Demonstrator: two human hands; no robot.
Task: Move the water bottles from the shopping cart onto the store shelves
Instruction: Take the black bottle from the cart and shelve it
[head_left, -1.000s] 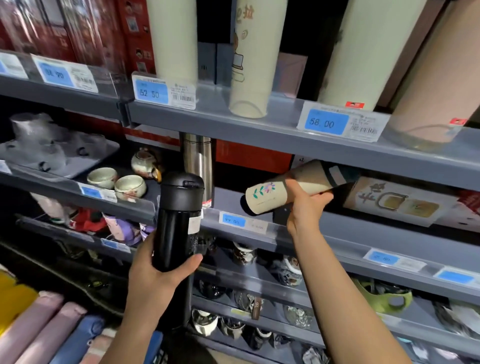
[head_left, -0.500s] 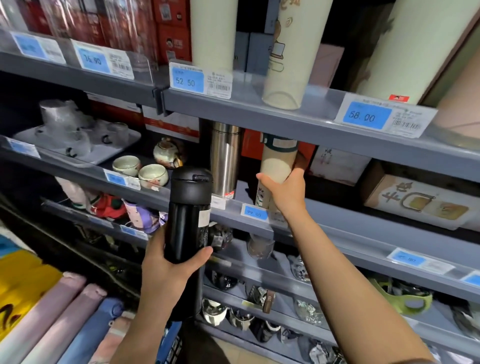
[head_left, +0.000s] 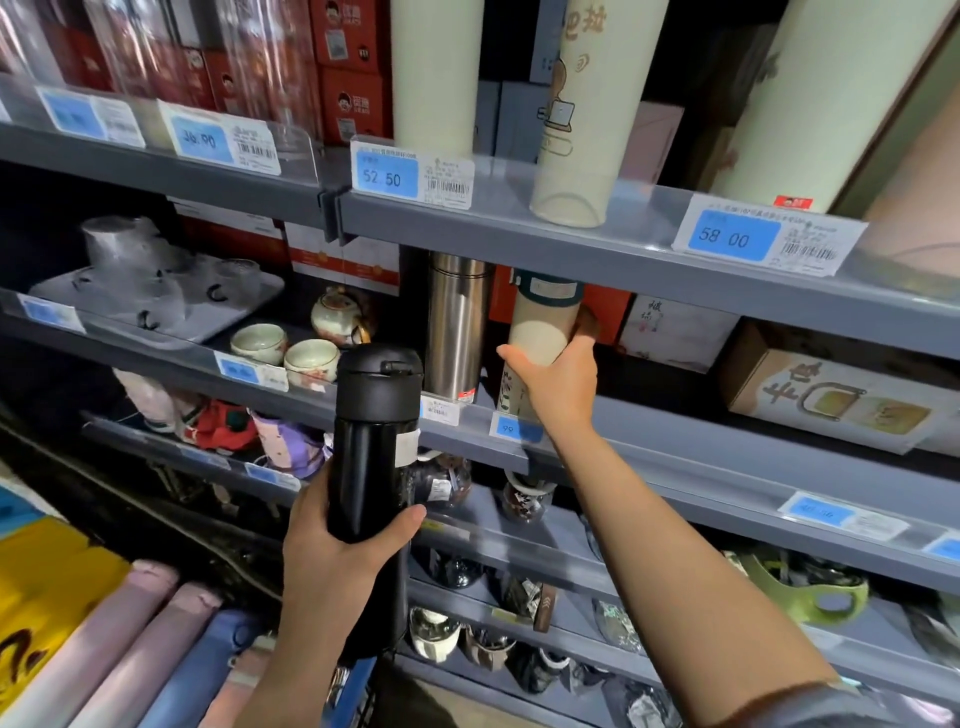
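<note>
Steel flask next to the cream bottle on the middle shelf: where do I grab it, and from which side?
Grip the steel flask around its smooth mid-body, coming straight in from the shelf front. It stands upright, its cap sits close under the upper shelf, and the cream bottle in the right hand crowds its right side.

Our right hand (head_left: 558, 384) grips cream bottle (head_left: 540, 338) upright on grey shelf (head_left: 675, 447), beside steel flask (head_left: 456, 327). Our left hand (head_left: 337, 551) holds black bottle (head_left: 374, 447) upright before shelf.
</note>
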